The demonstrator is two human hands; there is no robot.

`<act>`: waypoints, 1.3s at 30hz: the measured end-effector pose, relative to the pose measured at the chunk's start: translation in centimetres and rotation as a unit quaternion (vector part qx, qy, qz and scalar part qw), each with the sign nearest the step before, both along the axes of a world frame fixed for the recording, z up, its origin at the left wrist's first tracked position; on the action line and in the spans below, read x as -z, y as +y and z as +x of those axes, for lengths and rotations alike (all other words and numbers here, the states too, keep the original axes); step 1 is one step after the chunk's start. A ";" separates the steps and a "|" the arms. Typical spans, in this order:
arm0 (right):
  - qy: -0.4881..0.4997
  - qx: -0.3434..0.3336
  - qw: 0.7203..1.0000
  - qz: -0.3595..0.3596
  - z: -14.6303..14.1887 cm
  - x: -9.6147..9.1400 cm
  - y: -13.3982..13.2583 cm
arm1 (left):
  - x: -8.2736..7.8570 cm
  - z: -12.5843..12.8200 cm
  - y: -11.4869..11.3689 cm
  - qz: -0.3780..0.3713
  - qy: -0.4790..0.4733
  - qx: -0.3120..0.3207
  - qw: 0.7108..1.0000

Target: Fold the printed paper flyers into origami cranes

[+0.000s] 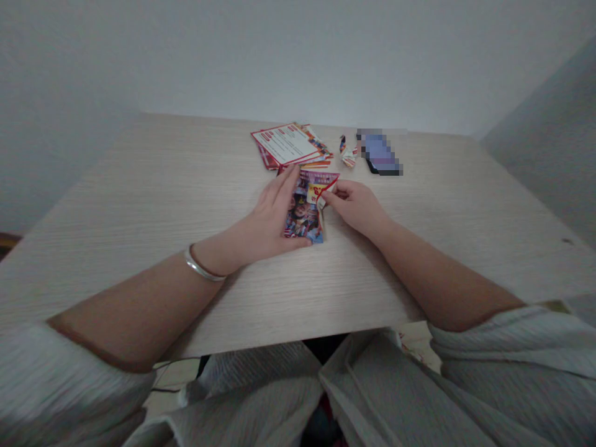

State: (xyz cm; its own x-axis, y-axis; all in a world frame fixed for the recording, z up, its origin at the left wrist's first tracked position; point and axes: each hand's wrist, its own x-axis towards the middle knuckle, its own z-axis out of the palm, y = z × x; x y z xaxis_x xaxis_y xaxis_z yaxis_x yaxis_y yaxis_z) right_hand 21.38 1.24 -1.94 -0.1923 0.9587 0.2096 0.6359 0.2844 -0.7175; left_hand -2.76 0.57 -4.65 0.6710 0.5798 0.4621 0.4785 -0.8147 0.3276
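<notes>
A folded sheet of printed paper [303,214], with colourful pictures on it, lies on the table between my hands. Along its left side my left hand [274,208] rests flat, fingers stretched towards the top edge and thumb at the lower edge. My right hand [356,203] pinches a raised corner flap on the right side of the paper, between thumb and forefinger. The flap shows a yellow patch and a red line. Under my left palm, part of the sheet is hidden.
Just behind the folded paper lies a pile of printed sheets [291,144]. A small folded paper figure [347,153] stands right of it, beside a phone [382,152] whose screen is blurred. The wooden table [139,186] meets a pale wall [298,56] at the back.
</notes>
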 end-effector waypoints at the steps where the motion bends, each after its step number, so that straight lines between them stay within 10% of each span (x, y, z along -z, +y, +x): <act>1: 0.001 -0.001 1.000 0.001 0.0 0.0 0.0 | 0.0 0.0 0.0 0.002 -0.001 0.000 1.000; 19: -0.144 -0.002 0.985 0.097 -0.3 -1.3 -1.5 | -1.9 0.5 -0.7 0.056 0.022 -0.030 0.998; 39: 0.052 -0.009 0.999 0.014 -0.3 -0.3 -0.7 | -3.0 1.2 -2.1 0.025 0.109 -0.106 0.988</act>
State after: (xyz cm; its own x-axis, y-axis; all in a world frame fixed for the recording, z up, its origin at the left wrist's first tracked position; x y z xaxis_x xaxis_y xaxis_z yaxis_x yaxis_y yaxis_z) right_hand 21.12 0.52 -1.59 -0.1849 0.9487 0.2563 0.5535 0.3160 -0.7705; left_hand -1.57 -1.54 -1.61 0.6235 0.6986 0.3509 0.6951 -0.7009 0.1602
